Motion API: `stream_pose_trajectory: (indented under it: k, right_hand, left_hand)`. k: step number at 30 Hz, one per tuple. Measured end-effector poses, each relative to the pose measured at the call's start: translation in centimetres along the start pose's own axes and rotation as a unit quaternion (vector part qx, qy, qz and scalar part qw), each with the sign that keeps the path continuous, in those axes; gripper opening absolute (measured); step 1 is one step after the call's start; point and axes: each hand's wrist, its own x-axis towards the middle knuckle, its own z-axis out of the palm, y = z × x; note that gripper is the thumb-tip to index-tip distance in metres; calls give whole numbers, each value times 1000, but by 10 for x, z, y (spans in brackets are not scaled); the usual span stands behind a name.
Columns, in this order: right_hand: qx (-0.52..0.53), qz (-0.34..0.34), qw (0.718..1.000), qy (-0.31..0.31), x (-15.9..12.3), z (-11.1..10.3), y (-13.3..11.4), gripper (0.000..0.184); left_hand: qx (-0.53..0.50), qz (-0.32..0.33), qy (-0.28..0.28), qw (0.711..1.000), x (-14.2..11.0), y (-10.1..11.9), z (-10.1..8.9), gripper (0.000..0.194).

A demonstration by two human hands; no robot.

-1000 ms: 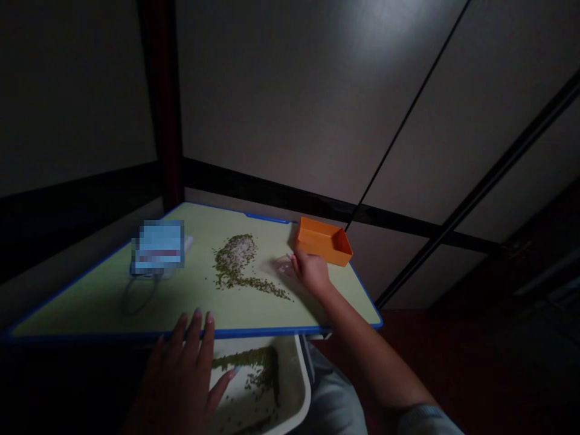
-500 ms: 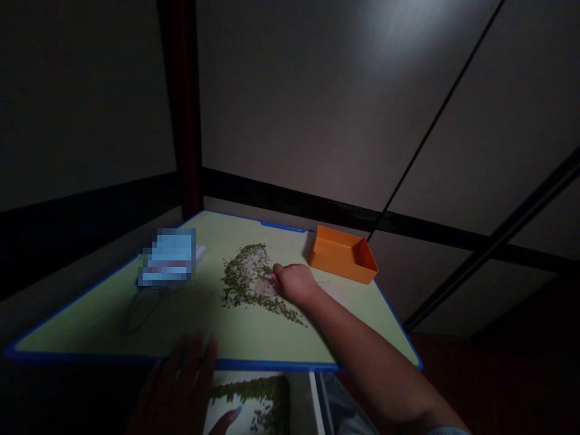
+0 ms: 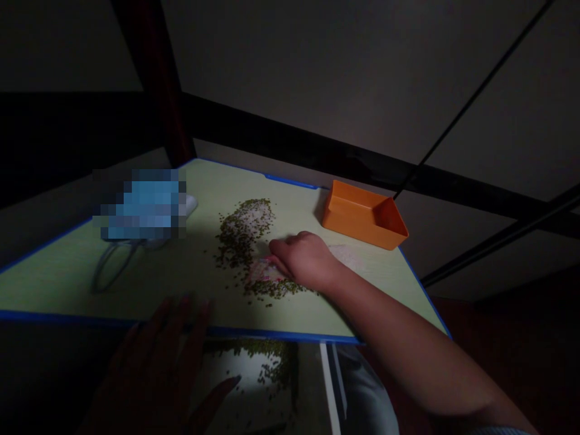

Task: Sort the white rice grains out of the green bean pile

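My right hand point(image 3: 308, 260) is closed on a flat, pale, pink-patterned piece point(image 3: 267, 272) whose kind I cannot make out. Its lower edge touches a strip of small green beans point(image 3: 276, 290) on the light green tabletop point(image 3: 181, 278). Just beyond lies a pile of white grains mixed with green beans point(image 3: 244, 226). More white grains point(image 3: 347, 257) form a thin patch to the right of the hand. In deep shadow, my left hand point(image 3: 154, 350) has its fingers spread at the table's front edge, over an open drawer-like tray point(image 3: 235, 362) holding green beans.
An orange open box point(image 3: 362, 220) stands at the back right of the table. A blurred-out blue object point(image 3: 145, 208) sits at the left, with a grey cable loop point(image 3: 102, 266) in front. Walls or panels close off the back.
The right hand has drawn the pink-patterned piece toward the near strip of beans, gathering that strip closer. The camera view has tilted down. The left hand stays at the front edge.
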Motion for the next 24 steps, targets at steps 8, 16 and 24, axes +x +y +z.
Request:
stream_pose_trajectory:
  k: [8,16,24]
  right_hand:
    - [14,53,997,60,-28,-8,20,44]
    - [163,127,978,31,-41,-17,-10,43]
    - [97,128,987,17,-42,-11,-23,39]
  left_hand:
    - [-10,-24,-2,1000,2,2,-6,73]
    - [-7,-19,-33,999,6,5,-9,79]
    - [11,-39,-47,998,-1,-3,-18,80]
